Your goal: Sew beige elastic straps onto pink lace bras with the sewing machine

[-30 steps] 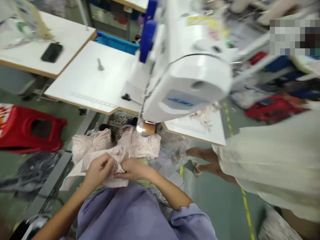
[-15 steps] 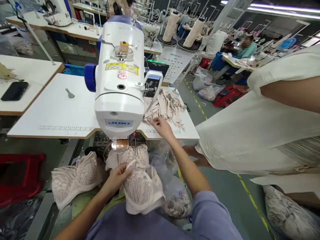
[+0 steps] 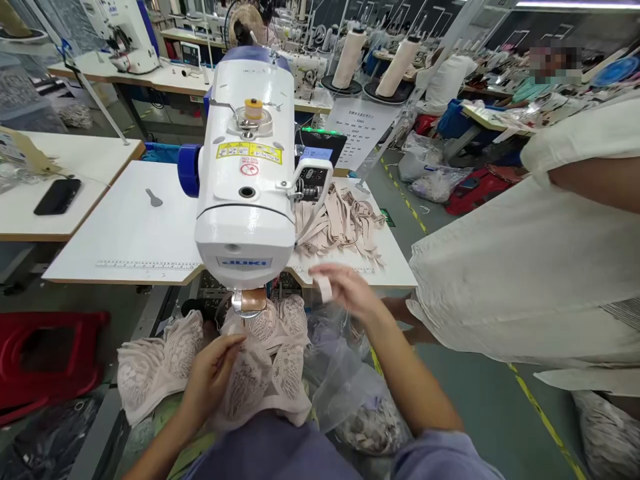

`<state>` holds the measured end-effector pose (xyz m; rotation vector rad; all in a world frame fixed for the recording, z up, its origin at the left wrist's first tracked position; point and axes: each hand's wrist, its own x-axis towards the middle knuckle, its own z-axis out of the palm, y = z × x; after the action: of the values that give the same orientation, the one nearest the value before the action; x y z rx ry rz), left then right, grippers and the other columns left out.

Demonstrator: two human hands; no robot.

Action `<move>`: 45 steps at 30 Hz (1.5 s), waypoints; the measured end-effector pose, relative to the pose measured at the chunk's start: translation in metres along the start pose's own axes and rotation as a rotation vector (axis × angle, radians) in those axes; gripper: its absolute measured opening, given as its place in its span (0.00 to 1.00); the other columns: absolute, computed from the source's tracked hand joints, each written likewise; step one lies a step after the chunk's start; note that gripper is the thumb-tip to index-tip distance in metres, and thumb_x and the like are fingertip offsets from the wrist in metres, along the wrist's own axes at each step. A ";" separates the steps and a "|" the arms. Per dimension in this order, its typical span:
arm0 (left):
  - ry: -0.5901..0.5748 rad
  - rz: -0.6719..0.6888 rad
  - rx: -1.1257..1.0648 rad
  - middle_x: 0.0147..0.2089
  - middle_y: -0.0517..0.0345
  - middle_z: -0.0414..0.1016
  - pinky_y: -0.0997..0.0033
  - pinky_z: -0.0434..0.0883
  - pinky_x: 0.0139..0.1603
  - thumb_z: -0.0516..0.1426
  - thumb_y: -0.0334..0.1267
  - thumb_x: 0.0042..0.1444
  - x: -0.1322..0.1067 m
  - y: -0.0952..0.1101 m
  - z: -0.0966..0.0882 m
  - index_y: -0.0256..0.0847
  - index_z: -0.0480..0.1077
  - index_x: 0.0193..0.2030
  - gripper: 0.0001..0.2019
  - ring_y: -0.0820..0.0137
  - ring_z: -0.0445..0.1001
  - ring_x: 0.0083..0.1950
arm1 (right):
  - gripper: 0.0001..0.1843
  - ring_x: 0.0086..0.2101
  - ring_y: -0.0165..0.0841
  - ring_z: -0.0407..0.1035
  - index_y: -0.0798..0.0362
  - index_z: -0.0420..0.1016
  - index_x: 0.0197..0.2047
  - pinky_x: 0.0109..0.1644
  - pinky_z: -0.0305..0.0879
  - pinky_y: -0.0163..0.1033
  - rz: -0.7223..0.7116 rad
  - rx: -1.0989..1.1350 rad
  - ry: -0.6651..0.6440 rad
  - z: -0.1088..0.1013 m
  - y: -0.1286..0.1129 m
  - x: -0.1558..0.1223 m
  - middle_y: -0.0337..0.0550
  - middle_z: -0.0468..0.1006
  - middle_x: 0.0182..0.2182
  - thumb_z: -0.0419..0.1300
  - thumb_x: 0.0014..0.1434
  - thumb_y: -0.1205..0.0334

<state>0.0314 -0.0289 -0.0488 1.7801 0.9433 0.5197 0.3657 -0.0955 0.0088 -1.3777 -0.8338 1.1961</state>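
My left hand (image 3: 214, 370), below the sewing machine head, pinches the edge of a beige lace bra (image 3: 250, 380) that lies over my lap. Its upper edge is partly hidden by the fingers. My right hand (image 3: 353, 293), a little blurred, hovers at the front edge of the table with a short pale fabric strip (image 3: 325, 289) in its fingers. Behind it lies a heap of beige straps (image 3: 340, 220) on the table's right part. The white sewing machine (image 3: 245, 220) stands between the hands and the table, with more lace cups (image 3: 293, 313) under its needle area.
Another lace bra (image 3: 160, 367) hangs at the left. A clear plastic bag of scraps (image 3: 370, 420) sits below my right arm. A person in a pale garment (image 3: 500, 280) stands close on the right. A red stool (image 3: 50, 353) is at the left; a phone (image 3: 59, 197) lies on the neighbouring table.
My right hand has come away from the strap heap toward me, bringing a pale strip. The left hand has shifted down and left with the bra, which has turned. The view has moved slightly.
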 end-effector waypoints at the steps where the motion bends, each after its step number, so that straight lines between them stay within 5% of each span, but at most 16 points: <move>1: 0.019 0.012 0.039 0.54 0.46 0.79 0.60 0.74 0.55 0.52 0.50 0.66 0.002 -0.001 -0.006 0.41 0.76 0.51 0.19 0.56 0.76 0.56 | 0.14 0.25 0.26 0.69 0.52 0.81 0.41 0.29 0.67 0.32 0.091 0.126 -0.122 0.015 0.006 -0.021 0.41 0.81 0.32 0.66 0.54 0.54; 4: -0.023 0.095 0.090 0.60 0.44 0.76 0.56 0.71 0.61 0.52 0.54 0.65 0.009 0.004 -0.022 0.42 0.73 0.59 0.24 0.53 0.73 0.62 | 0.23 0.28 0.28 0.74 0.56 0.81 0.42 0.31 0.69 0.32 0.292 0.275 -0.407 0.065 0.023 -0.072 0.41 0.81 0.30 0.76 0.42 0.58; 6: -0.206 0.256 0.053 0.65 0.43 0.71 0.52 0.67 0.65 0.54 0.63 0.61 0.010 0.014 -0.024 0.43 0.66 0.67 0.35 0.50 0.68 0.66 | 0.22 0.23 0.25 0.71 0.58 0.81 0.40 0.27 0.66 0.29 0.354 0.278 -0.473 0.096 0.030 -0.091 0.41 0.81 0.28 0.75 0.45 0.54; 8: -0.440 0.409 -0.003 0.65 0.41 0.71 0.53 0.67 0.65 0.58 0.70 0.51 0.008 0.029 -0.017 0.42 0.65 0.68 0.45 0.47 0.69 0.64 | 0.20 0.17 0.21 0.64 0.57 0.80 0.40 0.21 0.58 0.27 0.316 0.220 -0.458 0.117 0.029 -0.098 0.39 0.79 0.25 0.70 0.53 0.49; 10: -0.614 0.431 -0.049 0.56 0.43 0.77 0.60 0.71 0.57 0.61 0.68 0.50 0.005 0.046 -0.002 0.40 0.73 0.59 0.39 0.52 0.75 0.55 | 0.18 0.15 0.21 0.59 0.56 0.80 0.40 0.18 0.54 0.28 0.204 0.112 -0.361 0.126 0.023 -0.096 0.36 0.76 0.20 0.66 0.57 0.49; 12: -0.664 0.319 -0.078 0.43 0.49 0.79 0.68 0.72 0.46 0.55 0.57 0.63 0.004 0.060 0.013 0.38 0.78 0.47 0.23 0.62 0.76 0.43 | 0.14 0.16 0.23 0.60 0.55 0.81 0.38 0.20 0.54 0.30 0.079 -0.007 -0.155 0.119 0.017 -0.085 0.33 0.71 0.17 0.67 0.56 0.52; 14: -0.687 0.215 -0.086 0.31 0.56 0.74 0.74 0.67 0.36 0.49 0.49 0.68 0.005 0.067 0.021 0.37 0.77 0.36 0.22 0.70 0.70 0.32 | 0.09 0.19 0.24 0.60 0.52 0.81 0.33 0.22 0.56 0.31 -0.029 -0.040 0.113 0.100 0.013 -0.069 0.34 0.70 0.19 0.69 0.52 0.56; 16: -0.720 0.124 -0.122 0.24 0.62 0.64 0.75 0.58 0.27 0.50 0.47 0.67 0.008 0.066 0.021 0.37 0.74 0.30 0.21 0.75 0.60 0.25 | 0.10 0.20 0.23 0.56 0.51 0.77 0.29 0.22 0.54 0.30 -0.121 0.078 0.367 0.074 0.014 -0.050 0.32 0.68 0.21 0.72 0.48 0.56; 19: -0.753 -0.015 -0.240 0.21 0.66 0.56 0.75 0.49 0.23 0.56 0.48 0.61 0.012 0.057 0.014 0.36 0.70 0.28 0.17 0.78 0.51 0.23 | 0.19 0.18 0.22 0.46 0.50 0.67 0.26 0.20 0.48 0.29 -0.173 0.332 0.544 0.044 0.024 -0.026 0.27 0.56 0.18 0.74 0.46 0.53; 22: -0.700 -0.100 -0.370 0.21 0.65 0.59 0.76 0.51 0.24 0.58 0.50 0.58 0.016 0.053 0.012 0.36 0.69 0.27 0.18 0.78 0.54 0.23 | 0.23 0.20 0.24 0.52 0.48 0.68 0.30 0.22 0.54 0.30 -0.060 0.383 0.491 0.049 0.046 -0.024 0.29 0.59 0.20 0.69 0.50 0.39; 25: -0.628 -0.130 -0.432 0.23 0.61 0.66 0.76 0.58 0.26 0.56 0.50 0.62 0.020 0.057 0.016 0.37 0.69 0.27 0.19 0.76 0.60 0.24 | 0.39 0.29 0.33 0.69 0.50 0.76 0.40 0.31 0.67 0.38 0.261 0.325 0.070 0.083 0.073 -0.045 0.42 0.74 0.28 0.50 0.53 0.21; 28: -0.617 -0.099 -0.363 0.26 0.58 0.71 0.75 0.63 0.29 0.54 0.46 0.64 0.023 0.067 0.021 0.37 0.69 0.25 0.20 0.74 0.65 0.27 | 0.39 0.37 0.39 0.73 0.51 0.78 0.46 0.41 0.70 0.43 0.320 0.235 -0.178 0.107 0.088 -0.066 0.47 0.79 0.35 0.51 0.57 0.24; 31: -0.548 0.004 -0.237 0.28 0.57 0.74 0.74 0.67 0.32 0.50 0.45 0.67 0.026 0.074 0.023 0.36 0.74 0.30 0.19 0.73 0.70 0.29 | 0.25 0.32 0.35 0.71 0.51 0.80 0.45 0.37 0.68 0.39 0.170 0.070 0.025 0.102 0.083 -0.062 0.42 0.78 0.30 0.60 0.60 0.37; 35: -0.257 0.363 0.108 0.47 0.50 0.81 0.70 0.73 0.48 0.48 0.39 0.68 0.036 0.064 0.019 0.40 0.73 0.56 0.17 0.66 0.79 0.47 | 0.22 0.18 0.27 0.61 0.53 0.80 0.40 0.23 0.59 0.33 0.016 0.082 0.287 0.078 0.062 -0.023 0.33 0.68 0.16 0.62 0.60 0.41; 40: 0.116 0.476 0.495 0.55 0.49 0.77 0.72 0.72 0.50 0.49 0.35 0.68 0.052 0.046 0.008 0.44 0.71 0.59 0.17 0.65 0.76 0.55 | 0.18 0.23 0.28 0.70 0.52 0.79 0.40 0.26 0.67 0.32 0.022 0.090 0.086 0.068 0.040 0.018 0.37 0.76 0.23 0.70 0.53 0.47; 45: 0.117 0.308 0.608 0.40 0.53 0.75 0.73 0.70 0.39 0.50 0.42 0.68 0.054 0.050 -0.004 0.45 0.75 0.57 0.17 0.69 0.75 0.39 | 0.12 0.23 0.30 0.70 0.51 0.77 0.38 0.28 0.68 0.35 -0.032 -0.100 -0.023 0.068 0.028 0.038 0.37 0.76 0.23 0.68 0.54 0.54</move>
<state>0.0787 0.0071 -0.0060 2.4909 0.9771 0.5729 0.3064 -0.0457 -0.0205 -1.4284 -0.9398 1.1610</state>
